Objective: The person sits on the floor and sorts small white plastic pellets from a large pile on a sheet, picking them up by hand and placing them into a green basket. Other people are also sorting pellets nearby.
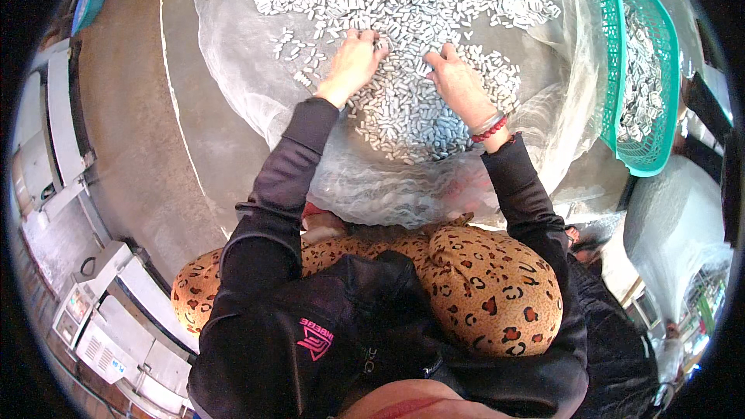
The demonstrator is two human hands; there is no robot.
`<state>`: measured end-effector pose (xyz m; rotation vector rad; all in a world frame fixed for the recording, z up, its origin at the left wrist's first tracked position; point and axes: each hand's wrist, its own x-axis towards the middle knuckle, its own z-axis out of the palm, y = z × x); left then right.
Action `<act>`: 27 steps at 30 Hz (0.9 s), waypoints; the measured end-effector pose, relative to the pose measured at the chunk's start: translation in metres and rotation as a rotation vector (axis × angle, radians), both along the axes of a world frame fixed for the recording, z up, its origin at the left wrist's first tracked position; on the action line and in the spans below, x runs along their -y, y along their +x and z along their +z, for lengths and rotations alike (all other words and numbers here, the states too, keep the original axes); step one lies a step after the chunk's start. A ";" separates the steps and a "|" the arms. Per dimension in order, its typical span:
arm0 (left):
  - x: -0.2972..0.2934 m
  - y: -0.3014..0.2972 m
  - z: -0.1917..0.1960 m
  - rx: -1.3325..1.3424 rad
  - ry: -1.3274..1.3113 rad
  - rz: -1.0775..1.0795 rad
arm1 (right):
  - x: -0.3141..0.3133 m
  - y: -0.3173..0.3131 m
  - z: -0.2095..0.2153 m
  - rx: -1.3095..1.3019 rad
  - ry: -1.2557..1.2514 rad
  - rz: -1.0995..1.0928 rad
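A wide spread of small, oblong whitish-grey pieces [403,0] lies on a sheet of white netting [256,85]. What the pieces are I cannot tell. My left hand [357,62] is among them, its fingers curled down and drawn together; whatever is under the fingertips is hidden. To its right, my right hand [459,85] has thumb and fingers closed in a pinch, with a pale bit showing at the tips. Between my hands and toward me lies a looser heap of pieces [403,120], bluish near my right wrist.
A green plastic basket [621,70] at the right holds similar pieces. White machines or cabinets [116,341] line the left side beyond the brown floor [124,109]. A blue container [91,4] is at the far left. My knees in spotted trousers [497,295] are close to the netting.
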<state>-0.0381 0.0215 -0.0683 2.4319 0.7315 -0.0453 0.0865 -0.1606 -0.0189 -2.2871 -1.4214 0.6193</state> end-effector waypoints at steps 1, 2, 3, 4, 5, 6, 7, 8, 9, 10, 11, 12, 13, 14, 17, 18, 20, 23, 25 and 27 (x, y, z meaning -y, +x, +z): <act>0.016 0.002 0.005 -0.025 0.094 0.028 | 0.002 0.002 0.001 -0.014 -0.019 -0.007; 0.023 0.004 0.004 0.009 0.136 0.046 | 0.005 0.006 -0.005 -0.031 0.022 -0.013; 0.021 0.005 0.006 0.038 0.071 0.033 | 0.005 0.005 -0.004 -0.023 0.021 -0.034; 0.014 0.005 0.010 0.065 0.007 0.019 | 0.003 0.003 -0.003 -0.018 0.021 -0.054; 0.006 0.005 0.016 0.092 -0.055 0.007 | 0.002 0.002 -0.003 -0.013 0.021 -0.074; -0.007 0.003 0.025 0.057 -0.136 -0.014 | 0.000 0.001 -0.003 0.003 0.013 -0.037; -0.018 0.000 0.032 0.114 -0.389 0.053 | -0.002 0.000 -0.002 0.020 0.007 -0.003; -0.028 -0.006 0.037 0.172 -0.642 0.121 | -0.004 -0.001 -0.002 0.037 0.001 0.033; -0.035 -0.006 0.044 0.233 -0.892 0.189 | -0.004 0.003 -0.003 -0.031 0.140 0.051; -0.035 -0.008 0.051 0.331 -0.995 0.230 | -0.002 0.011 -0.010 -0.103 0.279 0.068; -0.036 -0.010 0.060 0.369 -1.094 0.257 | 0.000 0.019 -0.016 -0.175 0.418 0.085; -0.036 -0.011 0.068 0.407 -1.195 0.285 | 0.004 0.028 -0.017 -0.352 0.526 0.051; -0.038 -0.017 0.076 0.446 -1.289 0.321 | 0.004 0.033 -0.003 -0.781 0.570 -0.058; -0.041 -0.024 0.081 0.462 -1.331 0.322 | 0.008 0.040 0.014 -1.211 0.593 -0.172; -0.042 -0.039 0.058 0.310 -1.113 0.379 | 0.012 0.060 0.037 -1.552 0.648 -0.293; -0.046 -0.045 0.038 0.187 -0.965 0.339 | 0.010 0.063 0.039 -1.519 0.675 -0.288; -0.031 -0.050 0.021 0.022 -0.402 0.156 | 0.001 0.070 0.042 -1.483 0.616 -0.295; -0.005 -0.039 0.018 -0.069 -0.130 0.114 | -0.013 0.082 0.029 -1.145 0.292 -0.281; 0.000 -0.040 0.021 -0.108 -0.051 0.137 | -0.036 0.076 0.016 -0.573 0.011 -0.121; -0.004 -0.026 0.020 0.107 -0.298 0.118 | -0.025 0.090 -0.066 -0.002 0.306 0.135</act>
